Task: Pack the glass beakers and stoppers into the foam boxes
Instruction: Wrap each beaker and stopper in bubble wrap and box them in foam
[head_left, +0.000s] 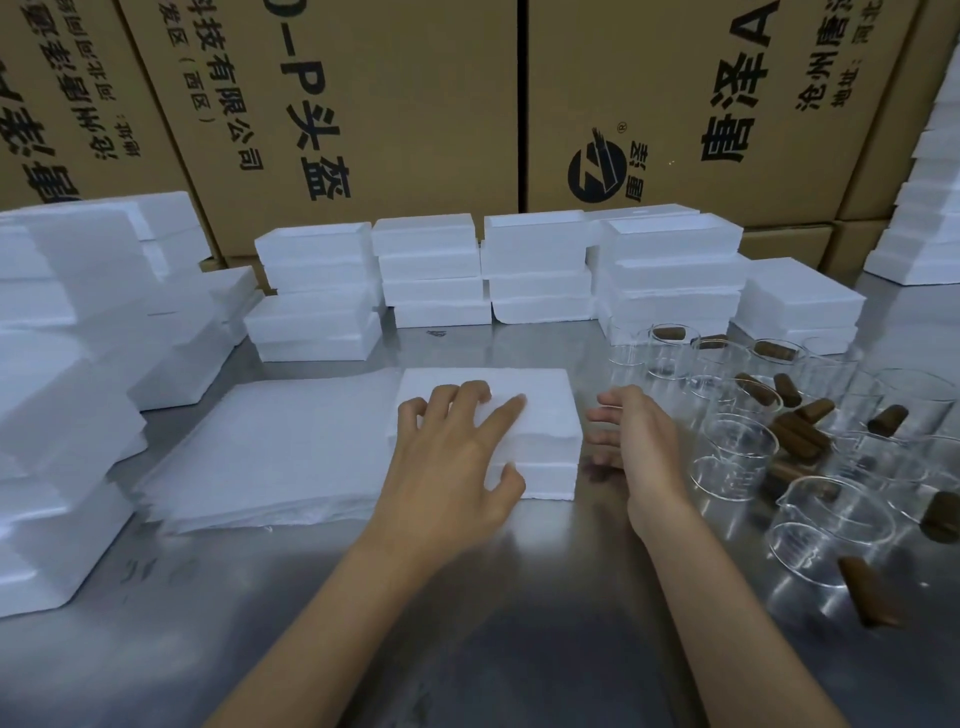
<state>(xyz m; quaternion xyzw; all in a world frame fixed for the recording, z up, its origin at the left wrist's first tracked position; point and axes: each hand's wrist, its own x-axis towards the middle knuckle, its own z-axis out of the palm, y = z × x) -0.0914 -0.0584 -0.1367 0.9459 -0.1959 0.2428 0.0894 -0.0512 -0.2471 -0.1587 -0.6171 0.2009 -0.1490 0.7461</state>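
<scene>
A closed white foam box (540, 415) lies on the steel table in front of me. My left hand (457, 467) rests on its lid, fingers spread over the top and thumb against the near side. Just right of the box, my right hand (634, 441) hovers with relaxed fingers pointing at the box's right side, holding nothing. Several clear glass beakers (732, 457) stand to the right. Brown stoppers (795, 441) lie among them, some inside beakers, and one stopper (867, 597) lies nearer me.
A stack of thin white foam sheets (270, 452) lies left of the box. Piles of foam boxes (431, 270) line the back and the left side (62, 364) of the table. Cardboard cartons (363, 104) stand behind. Bare steel table (467, 623) lies near me.
</scene>
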